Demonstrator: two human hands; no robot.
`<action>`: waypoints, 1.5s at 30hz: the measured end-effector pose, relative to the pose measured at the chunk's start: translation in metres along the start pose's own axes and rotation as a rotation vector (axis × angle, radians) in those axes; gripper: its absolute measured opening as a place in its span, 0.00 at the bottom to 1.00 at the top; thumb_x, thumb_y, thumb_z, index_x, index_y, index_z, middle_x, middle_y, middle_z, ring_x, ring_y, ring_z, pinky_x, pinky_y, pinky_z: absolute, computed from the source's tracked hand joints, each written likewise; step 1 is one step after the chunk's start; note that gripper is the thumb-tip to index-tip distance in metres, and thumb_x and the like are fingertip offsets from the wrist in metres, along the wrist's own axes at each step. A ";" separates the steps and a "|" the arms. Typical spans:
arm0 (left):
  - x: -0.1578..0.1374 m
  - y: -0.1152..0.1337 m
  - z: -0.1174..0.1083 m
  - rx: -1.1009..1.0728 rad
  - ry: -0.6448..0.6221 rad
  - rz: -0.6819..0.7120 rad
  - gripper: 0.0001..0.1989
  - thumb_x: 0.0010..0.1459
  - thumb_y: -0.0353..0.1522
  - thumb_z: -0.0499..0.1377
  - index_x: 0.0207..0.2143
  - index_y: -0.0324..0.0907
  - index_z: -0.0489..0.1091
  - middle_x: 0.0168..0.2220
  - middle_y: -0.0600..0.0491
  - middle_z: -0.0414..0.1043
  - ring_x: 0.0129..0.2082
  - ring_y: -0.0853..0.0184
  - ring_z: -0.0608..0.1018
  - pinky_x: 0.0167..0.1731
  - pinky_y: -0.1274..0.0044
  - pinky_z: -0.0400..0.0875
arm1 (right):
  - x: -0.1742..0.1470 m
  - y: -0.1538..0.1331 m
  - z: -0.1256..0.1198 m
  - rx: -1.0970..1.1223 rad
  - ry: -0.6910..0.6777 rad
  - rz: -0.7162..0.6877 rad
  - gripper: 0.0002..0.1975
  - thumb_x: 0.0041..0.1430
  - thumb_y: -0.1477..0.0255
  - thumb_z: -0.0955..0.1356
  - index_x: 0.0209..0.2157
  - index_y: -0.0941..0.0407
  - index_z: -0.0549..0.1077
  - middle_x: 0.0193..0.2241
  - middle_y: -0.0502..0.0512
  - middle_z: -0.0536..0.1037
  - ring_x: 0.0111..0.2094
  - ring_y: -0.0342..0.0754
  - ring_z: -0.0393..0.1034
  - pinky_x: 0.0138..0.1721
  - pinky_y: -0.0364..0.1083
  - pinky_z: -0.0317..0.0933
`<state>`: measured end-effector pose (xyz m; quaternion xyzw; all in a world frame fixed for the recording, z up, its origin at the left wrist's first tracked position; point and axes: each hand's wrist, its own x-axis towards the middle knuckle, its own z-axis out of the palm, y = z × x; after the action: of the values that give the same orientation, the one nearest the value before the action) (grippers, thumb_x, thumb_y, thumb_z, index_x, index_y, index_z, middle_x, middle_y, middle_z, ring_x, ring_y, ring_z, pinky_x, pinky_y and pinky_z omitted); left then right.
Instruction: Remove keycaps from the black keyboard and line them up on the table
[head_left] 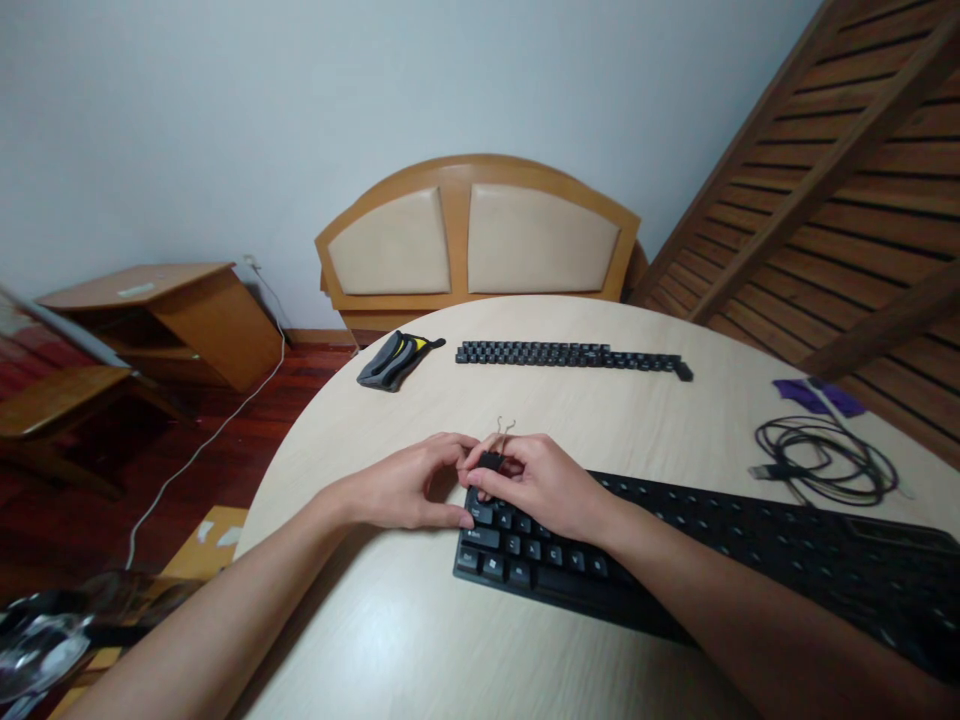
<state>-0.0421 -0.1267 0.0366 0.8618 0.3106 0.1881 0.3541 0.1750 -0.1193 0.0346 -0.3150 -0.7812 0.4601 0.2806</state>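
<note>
A black keyboard (645, 580) lies on the round table in front of me, with several letter keycaps still on its left end and bare key posts over much of the rest. My right hand (544, 485) is over the keyboard's upper left corner, its fingers pinched on a keycap puller (492, 460) with a small black body and two thin wire prongs pointing up. Thumb and fingers apart, my left hand (409, 485) rests by the same corner. Its thumb touches the keyboard's left edge, and its fingertips meet those of my right hand, partly hidden.
Removed keycaps (532, 354) stand in rows at the far side of the table (360, 600). A dark grey and yellow pouch or glove (397, 360) is left of them. At the right lie a coiled black USB cable (832, 460) and a purple cloth (821, 397).
</note>
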 end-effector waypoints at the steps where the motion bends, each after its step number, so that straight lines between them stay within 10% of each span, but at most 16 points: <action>1: 0.000 0.000 0.000 0.002 -0.007 0.006 0.16 0.54 0.36 0.67 0.42 0.41 0.68 0.53 0.45 0.68 0.56 0.56 0.69 0.56 0.64 0.63 | 0.000 -0.001 0.000 -0.034 -0.005 0.005 0.10 0.61 0.67 0.68 0.41 0.55 0.78 0.32 0.51 0.80 0.30 0.45 0.72 0.33 0.43 0.63; 13: 0.001 0.005 0.003 0.033 -0.032 -0.034 0.14 0.54 0.37 0.66 0.39 0.41 0.70 0.56 0.44 0.63 0.58 0.55 0.67 0.58 0.64 0.62 | 0.001 0.001 0.000 0.008 -0.115 -0.150 0.09 0.64 0.69 0.66 0.37 0.55 0.79 0.37 0.51 0.81 0.41 0.47 0.74 0.46 0.45 0.64; 45: 0.002 0.017 0.007 -0.225 -0.038 -0.184 0.12 0.56 0.37 0.63 0.26 0.41 0.67 0.43 0.51 0.69 0.42 0.63 0.73 0.44 0.72 0.68 | 0.004 0.004 0.012 0.303 0.095 0.042 0.17 0.62 0.58 0.67 0.32 0.59 0.74 0.29 0.55 0.79 0.32 0.46 0.75 0.36 0.45 0.69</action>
<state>-0.0300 -0.1379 0.0447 0.7879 0.3584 0.1721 0.4703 0.1649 -0.1217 0.0268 -0.3066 -0.6819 0.5631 0.3519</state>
